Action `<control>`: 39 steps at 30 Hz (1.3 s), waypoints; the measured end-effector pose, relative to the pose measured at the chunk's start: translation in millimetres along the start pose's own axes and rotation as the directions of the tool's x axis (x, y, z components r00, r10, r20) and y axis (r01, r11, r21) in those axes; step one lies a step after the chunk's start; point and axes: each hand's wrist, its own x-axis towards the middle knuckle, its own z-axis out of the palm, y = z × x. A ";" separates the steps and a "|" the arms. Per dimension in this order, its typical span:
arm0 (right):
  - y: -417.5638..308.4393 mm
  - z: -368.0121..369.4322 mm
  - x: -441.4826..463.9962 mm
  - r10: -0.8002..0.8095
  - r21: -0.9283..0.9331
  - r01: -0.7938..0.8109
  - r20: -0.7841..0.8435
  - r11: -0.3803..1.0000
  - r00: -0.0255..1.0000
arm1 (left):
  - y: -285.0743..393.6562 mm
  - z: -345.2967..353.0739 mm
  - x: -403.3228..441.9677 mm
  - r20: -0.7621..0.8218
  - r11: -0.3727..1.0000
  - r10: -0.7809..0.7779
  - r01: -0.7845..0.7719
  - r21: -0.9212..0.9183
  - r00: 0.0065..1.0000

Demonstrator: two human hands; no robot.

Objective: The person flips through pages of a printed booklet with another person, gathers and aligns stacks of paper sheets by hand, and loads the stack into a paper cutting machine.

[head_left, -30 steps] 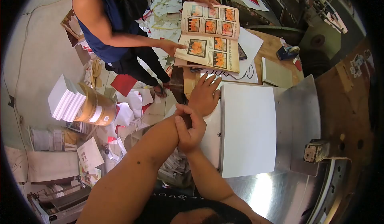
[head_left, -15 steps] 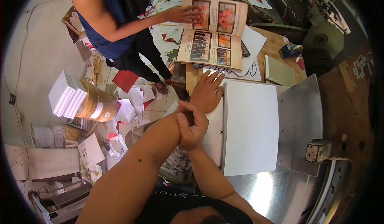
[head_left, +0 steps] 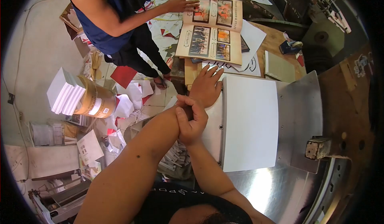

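My left hand (head_left: 205, 87) lies palm down with fingers spread on the metal table (head_left: 212, 134), just left of a thick stack of white paper (head_left: 251, 124). It is open and holds nothing; its fingertips are near the wooden table's edge. My right hand (head_left: 193, 122) is closed around my left wrist, with the thumb on the near side. Across from me, a person in a blue sleeveless top (head_left: 114, 18) has both hands on an open photo book (head_left: 210, 30) with printed group pictures.
Under the book are white printed sheets (head_left: 250, 66) on a wooden table (head_left: 262, 28). A grey-green board (head_left: 279, 66) and a tape dispenser (head_left: 290, 48) lie beside them. A metal bracket (head_left: 318, 148) juts in at right. Paper scraps and a brown roll (head_left: 96, 98) bearing book stacks cover the floor.
The upper page of the photo book has come down flatter, and the person's far hand now rests at its top edge. My hands keep their hold; the view has shifted slightly.
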 end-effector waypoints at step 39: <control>-1.9 -1.5 6.5 -0.118 -0.148 0.126 0.063 0.981 0.991 | -2.8 0.5 1.4 0.011 1.000 -0.002 0.002 0.022 1.000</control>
